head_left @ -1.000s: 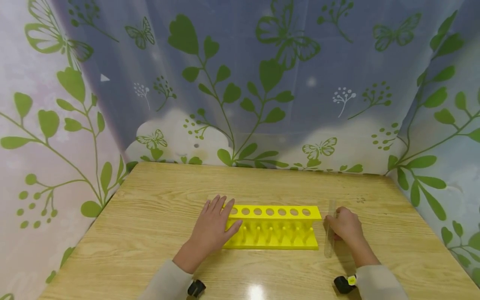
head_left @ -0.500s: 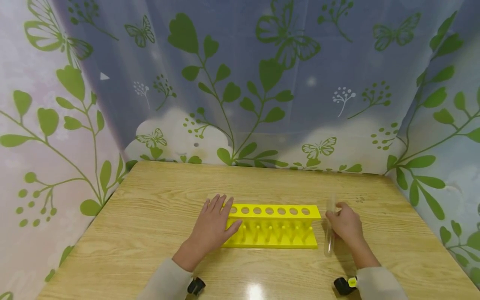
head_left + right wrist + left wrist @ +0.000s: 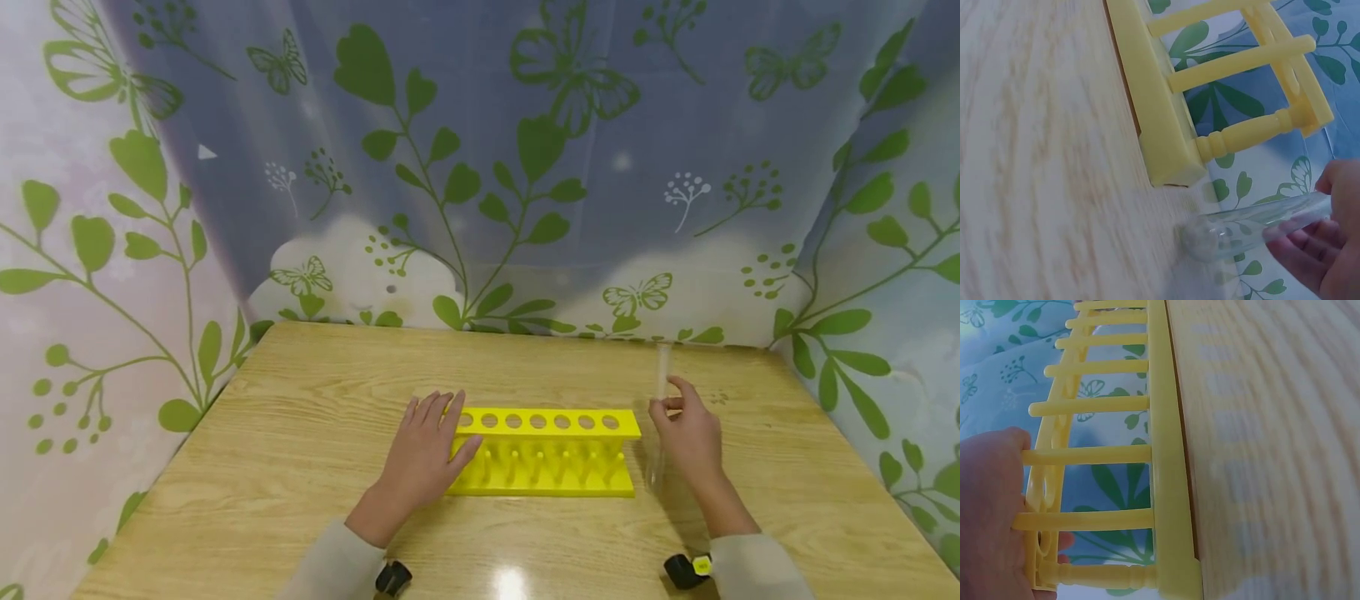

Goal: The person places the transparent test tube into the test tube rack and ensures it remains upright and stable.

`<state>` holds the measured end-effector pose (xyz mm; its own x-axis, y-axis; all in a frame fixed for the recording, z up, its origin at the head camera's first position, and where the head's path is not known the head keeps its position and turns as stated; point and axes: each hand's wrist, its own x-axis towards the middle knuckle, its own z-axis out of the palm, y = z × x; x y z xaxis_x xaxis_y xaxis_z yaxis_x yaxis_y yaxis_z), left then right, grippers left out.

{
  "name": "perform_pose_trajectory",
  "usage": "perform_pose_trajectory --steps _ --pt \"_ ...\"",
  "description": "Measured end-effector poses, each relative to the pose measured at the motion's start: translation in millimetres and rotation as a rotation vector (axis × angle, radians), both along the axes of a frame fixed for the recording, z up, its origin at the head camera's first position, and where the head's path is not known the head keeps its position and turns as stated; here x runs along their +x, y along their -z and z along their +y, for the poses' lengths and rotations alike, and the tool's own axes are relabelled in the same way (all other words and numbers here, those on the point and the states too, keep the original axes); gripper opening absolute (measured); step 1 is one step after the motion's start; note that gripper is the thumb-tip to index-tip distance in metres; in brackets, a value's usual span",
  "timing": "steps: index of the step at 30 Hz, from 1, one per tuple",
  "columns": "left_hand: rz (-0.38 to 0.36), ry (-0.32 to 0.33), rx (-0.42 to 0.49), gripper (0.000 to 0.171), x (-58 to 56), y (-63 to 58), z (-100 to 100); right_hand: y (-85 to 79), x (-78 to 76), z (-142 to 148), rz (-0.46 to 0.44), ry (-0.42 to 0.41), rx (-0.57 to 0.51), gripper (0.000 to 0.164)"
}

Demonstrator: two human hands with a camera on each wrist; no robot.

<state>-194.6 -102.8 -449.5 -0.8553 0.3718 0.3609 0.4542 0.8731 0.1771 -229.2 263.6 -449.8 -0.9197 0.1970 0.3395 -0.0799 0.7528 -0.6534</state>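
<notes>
A yellow test tube rack [image 3: 555, 487] stands on the table, with a row of round holes along its top and upright pegs below. My left hand [image 3: 423, 454] holds the rack's left end. In the left wrist view its thumb lies on the near side of the top bar [image 3: 1052, 481], and fingertips show behind. To the right of the rack, my right hand [image 3: 688, 433] pinches a clear glass test tube [image 3: 663, 371] between thumb and fingers. The tube is roughly upright, its rounded bottom [image 3: 1207, 239] low beside the rack's right end; whether it touches the table I cannot tell.
The wooden table [image 3: 337, 367] runs back to a patterned curtain [image 3: 465, 167] with leaves and butterflies. Similar cloth hangs at both sides. Dark wrist cameras sit under both sleeves.
My right hand has raised the test tube and turned it more upright; its top now reaches near the table's back edge. My left hand and the rack have stayed in place.
</notes>
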Motion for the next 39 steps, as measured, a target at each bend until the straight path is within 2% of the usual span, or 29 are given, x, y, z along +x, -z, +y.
perform_pose_trajectory --steps 8,13,22,32,39 --pt "0.023 -0.016 0.017 0.065 -0.1 1.4 1.7 2.7 -3.1 -5.0 0.255 -0.032 -0.055 0.048" --pt "0.046 -0.022 0.026 0.064 0.4 0.9 1.2 2.8 -7.0 -9.2 0.368 -0.023 -0.081 0.047" --pt "0.050 -0.016 0.040 0.063 -0.7 3.3 1.5 -2.1 -7.4 -21.4 0.422 -0.028 -0.171 0.049" --pt "0.037 -0.006 0.040 0.063 -0.3 6.0 1.8 -7.2 0.3 -28.0 0.519 -0.039 -0.190 0.049" --pt "0.047 -0.011 0.043 0.063 0.0 4.1 0.6 -18.1 4.8 -32.7 0.576 -0.060 -0.234 0.050"
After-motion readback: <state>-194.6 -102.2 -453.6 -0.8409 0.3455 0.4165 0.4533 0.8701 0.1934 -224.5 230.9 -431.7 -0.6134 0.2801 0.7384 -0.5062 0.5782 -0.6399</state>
